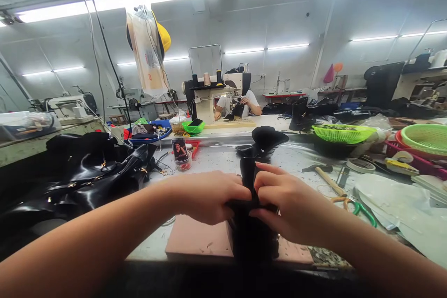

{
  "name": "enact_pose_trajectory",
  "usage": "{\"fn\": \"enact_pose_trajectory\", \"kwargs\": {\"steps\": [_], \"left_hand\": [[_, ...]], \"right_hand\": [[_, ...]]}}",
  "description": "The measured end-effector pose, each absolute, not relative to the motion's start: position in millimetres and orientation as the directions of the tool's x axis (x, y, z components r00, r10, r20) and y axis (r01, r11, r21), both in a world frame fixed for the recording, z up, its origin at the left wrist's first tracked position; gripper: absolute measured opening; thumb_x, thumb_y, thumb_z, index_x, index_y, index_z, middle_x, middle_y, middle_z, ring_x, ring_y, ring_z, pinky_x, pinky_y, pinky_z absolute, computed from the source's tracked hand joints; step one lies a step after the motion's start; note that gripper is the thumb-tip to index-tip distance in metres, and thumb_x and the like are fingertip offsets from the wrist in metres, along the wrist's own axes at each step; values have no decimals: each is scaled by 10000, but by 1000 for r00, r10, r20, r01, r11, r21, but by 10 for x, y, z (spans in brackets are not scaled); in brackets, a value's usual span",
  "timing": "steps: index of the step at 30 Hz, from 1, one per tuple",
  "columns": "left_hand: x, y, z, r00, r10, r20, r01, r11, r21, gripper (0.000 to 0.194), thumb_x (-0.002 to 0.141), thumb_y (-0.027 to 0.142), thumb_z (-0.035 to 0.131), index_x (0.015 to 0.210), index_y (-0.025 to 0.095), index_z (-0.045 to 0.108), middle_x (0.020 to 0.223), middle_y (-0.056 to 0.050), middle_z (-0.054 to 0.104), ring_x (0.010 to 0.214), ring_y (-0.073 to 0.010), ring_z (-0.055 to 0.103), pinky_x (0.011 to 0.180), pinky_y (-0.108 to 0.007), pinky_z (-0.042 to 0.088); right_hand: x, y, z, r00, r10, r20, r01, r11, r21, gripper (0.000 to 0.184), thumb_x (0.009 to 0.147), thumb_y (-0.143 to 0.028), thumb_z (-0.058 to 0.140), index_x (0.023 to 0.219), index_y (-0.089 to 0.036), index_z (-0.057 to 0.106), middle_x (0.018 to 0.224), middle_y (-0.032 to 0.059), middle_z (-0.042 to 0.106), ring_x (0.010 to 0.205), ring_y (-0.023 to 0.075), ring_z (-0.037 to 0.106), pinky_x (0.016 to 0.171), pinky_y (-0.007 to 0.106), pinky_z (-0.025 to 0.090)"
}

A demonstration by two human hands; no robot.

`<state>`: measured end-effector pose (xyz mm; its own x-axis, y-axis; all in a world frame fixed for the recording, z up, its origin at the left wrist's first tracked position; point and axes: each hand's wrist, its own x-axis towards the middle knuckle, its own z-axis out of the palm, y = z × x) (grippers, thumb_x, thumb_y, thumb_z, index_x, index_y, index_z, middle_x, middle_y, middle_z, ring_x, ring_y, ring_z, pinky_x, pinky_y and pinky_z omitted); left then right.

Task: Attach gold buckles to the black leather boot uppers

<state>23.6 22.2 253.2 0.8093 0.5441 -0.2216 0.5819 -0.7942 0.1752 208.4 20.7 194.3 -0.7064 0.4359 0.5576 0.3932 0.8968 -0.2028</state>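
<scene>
A black boot upper (pixel 252 167) stands upright in front of me on a pink cutting board (pixel 195 240). My left hand (pixel 206 195) grips its left side with the fingers curled round the material. On the right side, my right hand (pixel 282 202) pinches the same piece, fingers folded in. Both thumbs meet near the boot's middle seam. Its lower part (pixel 251 242) hangs dark over the board's front.
A heap of black leather pieces (pixel 80 177) lies left. A hammer (pixel 326 177), scissors (pixel 356 205), tape roll (pixel 359 165) and white pattern sheets (pixel 394 205) lie right. Green baskets (pixel 344 132) stand behind. A small jar (pixel 181 153) is ahead. Another person sews at a machine (pixel 209 93) far back.
</scene>
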Motion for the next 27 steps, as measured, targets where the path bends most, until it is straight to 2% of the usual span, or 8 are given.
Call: {"fn": "enact_pose_trajectory", "kwargs": {"steps": [3,7,10,18,21,23,25,27], "left_hand": [[274,150,2507,800,581,-147,595,-801,72,23,745,163,629,736,180,641,889,-30,614,846,-185,553,805,-295,412],[199,105,2477,777,613,-141,628,-738,246,76,749,128,638,768,194,669,890,-12,609,853,-157,549,747,-229,413],[116,89,2475,754,636,-164,647,-677,350,86,772,124,607,782,192,660,814,8,592,796,-132,534,694,-209,398],[97,91,2587,725,590,-356,689,-630,359,261,760,40,493,922,211,606,848,15,593,813,-149,537,692,-231,398],[169,73,2599,697,598,-396,709,-657,257,307,705,76,544,970,227,581,807,19,595,743,-160,542,579,-232,377],[228,45,2570,680,639,-360,721,-674,164,222,707,152,603,921,211,597,779,8,586,704,-166,536,544,-239,358],[267,19,2524,687,662,-300,718,-681,143,64,744,204,624,804,183,615,796,-10,592,731,-167,538,586,-245,376],[265,6,2477,695,661,-285,717,-665,206,65,775,193,610,716,168,608,806,-12,598,763,-159,542,642,-238,395]], "right_hand": [[2078,180,1948,-726,422,543,403,901,-161,53,747,-148,597,721,-180,630,800,24,610,772,159,608,1072,460,258],[2198,223,2041,-801,498,332,449,866,-219,119,728,-184,652,627,-189,589,891,9,637,798,163,623,1102,531,90],[2264,263,2077,-795,519,314,461,854,-242,162,753,-206,650,615,-188,566,889,-7,642,760,144,623,1097,552,54],[2191,301,1991,-743,474,472,475,871,-127,266,771,-349,661,608,-175,544,642,-35,580,582,116,578,1081,506,192],[2124,272,1938,-738,391,550,428,901,-67,256,803,-337,624,617,-176,557,610,-37,573,545,117,567,1051,492,269],[2103,239,1917,-738,351,576,413,910,-26,263,823,-341,595,621,-176,570,598,-28,579,541,124,573,1038,475,302],[2122,206,1919,-761,362,538,418,908,-19,280,813,-379,601,623,-174,585,594,-23,589,559,135,593,1061,474,271],[2181,182,1942,-794,409,449,425,902,-70,256,775,-397,644,654,-174,605,708,8,646,690,166,640,1096,494,183]]}}
